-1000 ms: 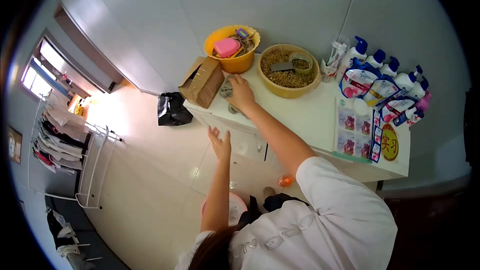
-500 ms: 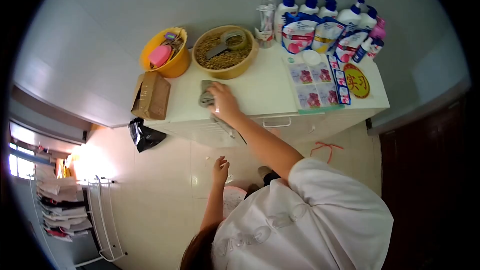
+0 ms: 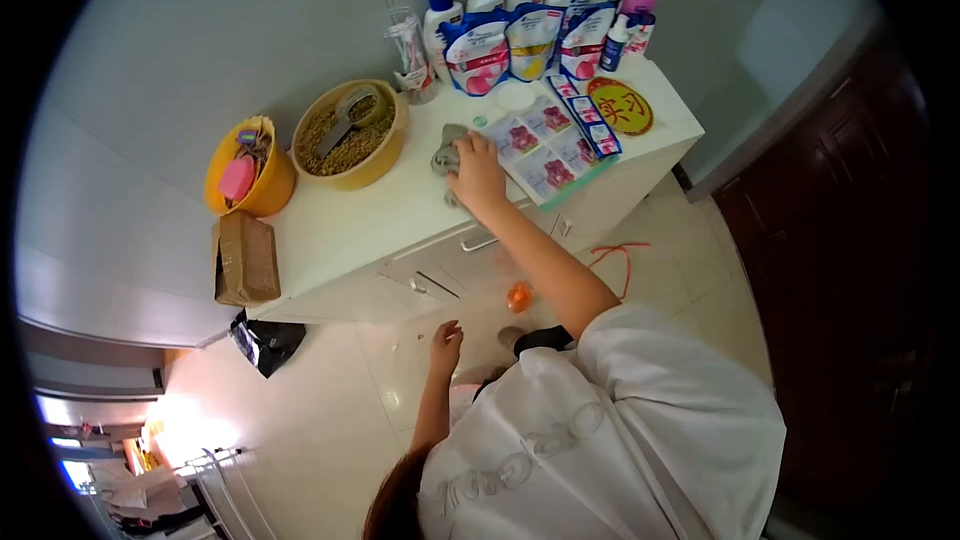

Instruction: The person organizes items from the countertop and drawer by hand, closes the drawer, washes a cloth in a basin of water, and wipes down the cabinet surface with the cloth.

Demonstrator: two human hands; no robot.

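My right hand [image 3: 479, 176] presses a crumpled grey-green cloth [image 3: 447, 154] against the white cabinet top [image 3: 400, 225], fingers closed over it. The cloth lies beside the left edge of a sheet with floral pictures [image 3: 548, 145]. To the left of it stands a tan basin [image 3: 368, 168] of brown grains with a scoop [image 3: 340, 132] resting in them. My left hand [image 3: 446, 348] hangs in front of the cabinet, below the top. Its fingers are loosely bent and apart, and no object shows in them.
Pump bottles [image 3: 437, 25] and refill pouches [image 3: 477, 55] line the wall. A clear container [image 3: 412, 60], yellow bucket [image 3: 262, 180] and cardboard box [image 3: 247, 258] also stand on top. On the floor are a black bag [image 3: 268, 342], an orange object [image 3: 518, 296] and red ribbon [image 3: 626, 265].
My right hand and the cloth have moved right along the cabinet top, from in front of the basin to the floral sheet's edge. The view has turned. My left hand stays low.
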